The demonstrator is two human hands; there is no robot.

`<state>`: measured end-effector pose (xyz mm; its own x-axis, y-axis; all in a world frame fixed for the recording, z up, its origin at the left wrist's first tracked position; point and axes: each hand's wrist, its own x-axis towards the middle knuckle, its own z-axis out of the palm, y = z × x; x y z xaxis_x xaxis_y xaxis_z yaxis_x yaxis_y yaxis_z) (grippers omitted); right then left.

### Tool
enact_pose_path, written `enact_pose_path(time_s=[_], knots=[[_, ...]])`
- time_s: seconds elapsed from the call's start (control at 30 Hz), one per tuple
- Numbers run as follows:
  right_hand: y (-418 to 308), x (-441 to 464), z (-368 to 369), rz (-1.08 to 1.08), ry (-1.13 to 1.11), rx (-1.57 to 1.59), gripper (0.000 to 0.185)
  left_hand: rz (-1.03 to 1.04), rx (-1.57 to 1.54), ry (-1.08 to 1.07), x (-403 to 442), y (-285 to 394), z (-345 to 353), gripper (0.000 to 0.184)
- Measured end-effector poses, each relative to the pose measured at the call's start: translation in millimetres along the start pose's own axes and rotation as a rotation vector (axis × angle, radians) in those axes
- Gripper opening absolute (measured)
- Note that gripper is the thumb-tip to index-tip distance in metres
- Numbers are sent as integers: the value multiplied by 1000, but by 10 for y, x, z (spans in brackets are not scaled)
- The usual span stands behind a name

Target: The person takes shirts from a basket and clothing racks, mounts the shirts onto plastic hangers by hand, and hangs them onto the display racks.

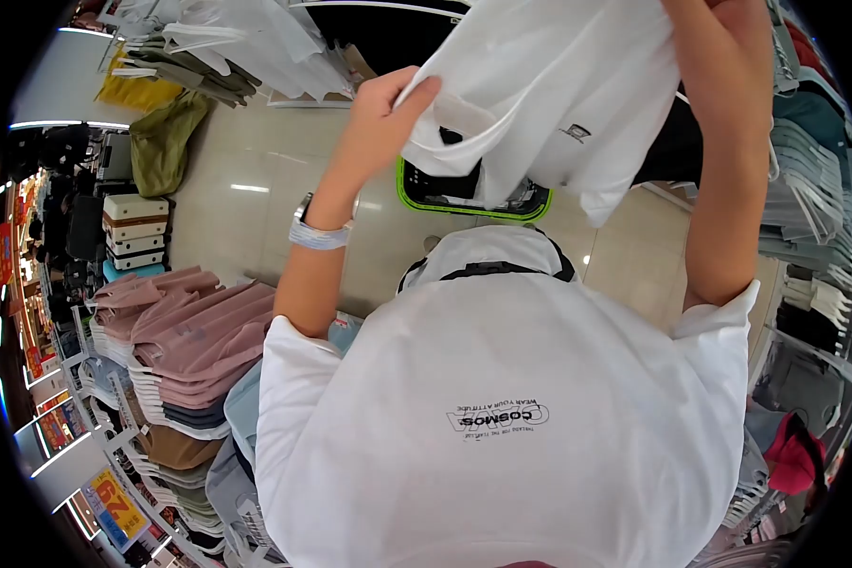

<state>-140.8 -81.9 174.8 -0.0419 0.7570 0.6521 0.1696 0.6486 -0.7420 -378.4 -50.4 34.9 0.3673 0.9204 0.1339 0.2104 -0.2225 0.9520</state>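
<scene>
A white shirt (577, 85) with a small dark print is spread in the air between my two hands. My left hand (393, 109), with a watch and a pale band at the wrist, pinches the cloth near its neck opening. At the top right, my right hand (729, 28) is closed at the shirt's other side, its fingers partly cut off by the frame edge. Under the hanging cloth, a black basket with a green rim (473, 210) is partly hidden.
Pink shirts (204, 327) hang on a rack at the left. Luggage cases (134, 232) and an olive garment (166, 142) are farther back. More hanging clothes (805, 180) line the right side. Tiled floor (256, 180) shows between the racks.
</scene>
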Motion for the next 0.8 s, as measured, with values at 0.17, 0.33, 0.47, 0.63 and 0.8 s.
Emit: enact_pose_path(time_s=[0.17, 0.33, 0.47, 0.63, 0.8], knots=[[145, -16, -296, 23, 12, -86, 11, 63, 303, 20, 33, -105, -317, 16], [273, -292, -557, 211, -195, -385, 8, 124, 331, 79, -27, 46, -638, 12], [156, -528, -528, 452, -448, -286, 17, -2, 116, -102, -189, 137, -781, 11], [329, -808, -579, 462, -597, -217, 11, -26, 152, -289, -438, 280, -784, 19], [475, -954, -486, 344, -449, -144, 7, 68, 215, -417, -547, 395, -833, 27]])
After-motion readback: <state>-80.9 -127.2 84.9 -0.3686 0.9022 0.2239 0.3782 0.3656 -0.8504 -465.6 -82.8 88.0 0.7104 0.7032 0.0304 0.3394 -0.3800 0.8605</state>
